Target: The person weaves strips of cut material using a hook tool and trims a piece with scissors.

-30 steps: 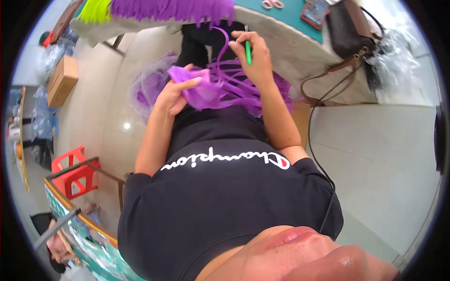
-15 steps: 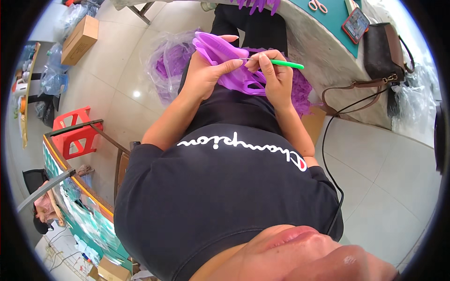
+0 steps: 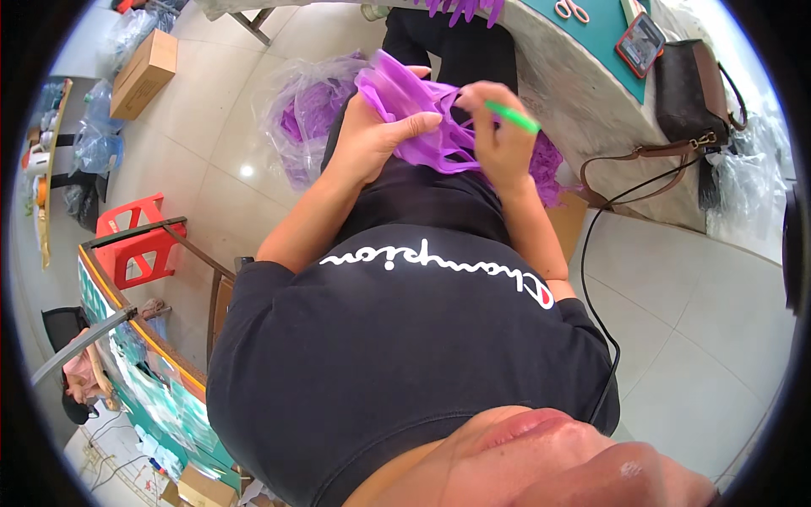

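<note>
My left hand [image 3: 363, 139] is closed around a soft, shiny purple plastic piece [image 3: 427, 154] above my lap, its thumb pressed over the near side. Thin strips and gaps show along the piece's right edge. Just right of it, my right hand [image 3: 500, 160] grips a slim tool with a bright green handle [image 3: 514, 117]; hand and handle are blurred by motion. The tool's working tip cannot be made out now. My right fingertips are beside the piece's upper right edge, and whether they touch its strips I cannot tell.
A clear bag of purple pieces [image 3: 308, 118] lies to the left; a purple heap [image 3: 547, 173] is behind my right forearm. Scissors [image 3: 573, 10], a phone [image 3: 639, 46] and a brown handbag [image 3: 688, 93] rest on the right table. A black cable [image 3: 596, 313] hangs along my right side.
My right hand has drawn slightly up and right with the green-handled tool, which has tilted downward at its right end. The purple piece has shifted a little in my left hand.
</note>
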A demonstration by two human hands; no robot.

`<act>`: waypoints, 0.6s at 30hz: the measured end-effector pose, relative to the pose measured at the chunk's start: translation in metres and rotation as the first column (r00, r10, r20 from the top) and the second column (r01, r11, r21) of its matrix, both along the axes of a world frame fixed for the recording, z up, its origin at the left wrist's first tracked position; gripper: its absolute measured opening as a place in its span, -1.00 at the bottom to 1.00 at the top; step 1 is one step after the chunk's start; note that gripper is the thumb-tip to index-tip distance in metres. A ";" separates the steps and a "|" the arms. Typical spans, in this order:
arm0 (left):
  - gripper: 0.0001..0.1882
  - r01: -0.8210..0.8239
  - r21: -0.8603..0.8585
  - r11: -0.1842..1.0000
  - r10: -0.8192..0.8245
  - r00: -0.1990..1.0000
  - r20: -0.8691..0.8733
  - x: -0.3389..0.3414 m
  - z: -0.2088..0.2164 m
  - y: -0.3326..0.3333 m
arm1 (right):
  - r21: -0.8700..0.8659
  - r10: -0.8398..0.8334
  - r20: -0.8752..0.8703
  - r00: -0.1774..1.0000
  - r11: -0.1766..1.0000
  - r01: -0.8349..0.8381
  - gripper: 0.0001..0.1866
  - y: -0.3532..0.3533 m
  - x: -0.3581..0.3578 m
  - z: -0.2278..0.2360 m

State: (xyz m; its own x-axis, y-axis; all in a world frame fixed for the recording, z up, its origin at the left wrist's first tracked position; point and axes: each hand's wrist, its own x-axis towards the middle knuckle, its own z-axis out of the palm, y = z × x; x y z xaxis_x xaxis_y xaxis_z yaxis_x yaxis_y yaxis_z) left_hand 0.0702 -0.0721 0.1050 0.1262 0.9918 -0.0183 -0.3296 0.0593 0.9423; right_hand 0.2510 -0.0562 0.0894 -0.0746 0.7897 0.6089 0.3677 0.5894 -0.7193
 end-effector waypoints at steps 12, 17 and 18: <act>-0.75 0.538 -0.090 0.838 -0.535 0.843 0.056 -0.015 0.010 -0.001 | -0.474 -0.088 -0.713 0.695 0.791 -0.386 -0.77 0.120 0.042 -0.041; -0.84 0.109 -0.186 0.976 -0.068 0.975 0.213 -0.009 -0.005 0.007 | -0.330 0.162 -0.667 0.727 0.811 -0.483 -0.83 0.063 0.037 -0.017; -0.84 0.110 -0.186 0.976 -0.069 0.975 0.213 -0.008 -0.008 0.008 | -0.297 0.140 -0.571 0.809 0.884 -0.362 -0.84 0.035 0.021 -0.003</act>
